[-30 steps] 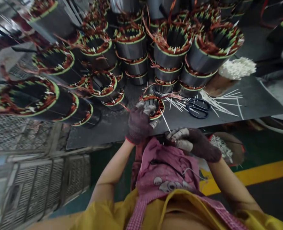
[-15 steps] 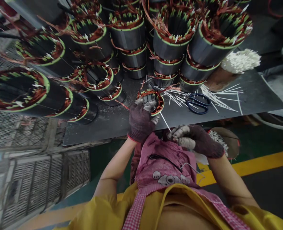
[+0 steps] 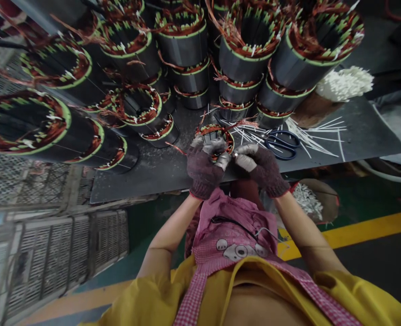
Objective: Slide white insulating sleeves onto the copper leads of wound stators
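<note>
A small motor stator [image 3: 228,135] with copper windings and a yellow-green rim stands on the dark tabletop. My left hand [image 3: 204,167], in a dark glove with grey-wrapped fingertips, curls over its near left rim and grips it. Close by the rim's right side is my right hand [image 3: 263,167], gloved the same way, thumb and forefinger pinched together. A short bit of white strip [image 3: 236,155] shows at those fingertips; the rest of it is hidden. Dark-blue-handled scissors [image 3: 282,145] lie just right of my right hand.
Loose white strips [image 3: 322,138] are scattered around the scissors. Stacked wound stators [image 3: 243,68] line the back and left of the table [image 3: 118,188]. A bundle of white strips [image 3: 346,83] stands at the right. Below the table edge sits a bag of white scraps [image 3: 307,199].
My right hand has moved up and left, from above the apron to the stator's right rim. The long stretch of white strip no longer shows. My left hand keeps its grip.
</note>
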`<state>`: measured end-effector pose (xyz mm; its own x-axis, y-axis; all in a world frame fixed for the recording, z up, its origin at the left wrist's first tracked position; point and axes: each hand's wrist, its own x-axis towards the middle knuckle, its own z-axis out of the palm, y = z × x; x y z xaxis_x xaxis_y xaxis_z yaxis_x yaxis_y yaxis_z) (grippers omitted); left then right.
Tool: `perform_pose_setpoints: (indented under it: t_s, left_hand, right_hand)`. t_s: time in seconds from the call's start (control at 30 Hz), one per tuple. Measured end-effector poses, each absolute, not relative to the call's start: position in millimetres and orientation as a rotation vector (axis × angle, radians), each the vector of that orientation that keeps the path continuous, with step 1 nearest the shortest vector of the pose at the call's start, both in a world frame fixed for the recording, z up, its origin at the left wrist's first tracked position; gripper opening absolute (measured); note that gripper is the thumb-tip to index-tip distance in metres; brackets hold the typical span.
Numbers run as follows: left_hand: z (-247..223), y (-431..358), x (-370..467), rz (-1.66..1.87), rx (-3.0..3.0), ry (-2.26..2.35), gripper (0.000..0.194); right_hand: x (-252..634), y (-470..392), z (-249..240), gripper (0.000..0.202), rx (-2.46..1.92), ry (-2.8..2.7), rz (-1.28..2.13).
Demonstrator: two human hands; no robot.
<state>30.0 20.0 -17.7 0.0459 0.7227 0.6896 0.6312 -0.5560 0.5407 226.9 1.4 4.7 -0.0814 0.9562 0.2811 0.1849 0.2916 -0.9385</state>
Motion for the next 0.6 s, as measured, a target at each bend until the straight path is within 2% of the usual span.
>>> perform_pose_setpoints:
  t_s: [0.1,0.27,0.37,0.5,0.6]
  left_hand:
    - [-13.8,22.0,29.1,1.607,2.328,1.370,0.006]
    - [-10.9,21.9,30.0,1.484,2.418,1.479,0.009]
    - [-8.7,21.9,29.0,1.501,2.441,1.467,0.008]
    - [-5.6,23.3,21.6,1.457,2.495,1.349,0.009]
    - [-6.6,24.0,18.6,1.411,2.509,1.313,0.007]
  right_hand:
    - [229.9,4.9,5.6,0.025,-1.090,-1.605,0.837]
    - [226.6,6.7,8.9,0.026,-0.945,-1.657,0.880]
    - [224.5,10.0,8.9,0.021,-1.076,-1.714,0.824]
    - [228.1,17.8,8.3,0.024,-1.318,-1.864,0.766]
    - [229.4,20.0,8.7,0.025,-1.326,-1.945,0.658]
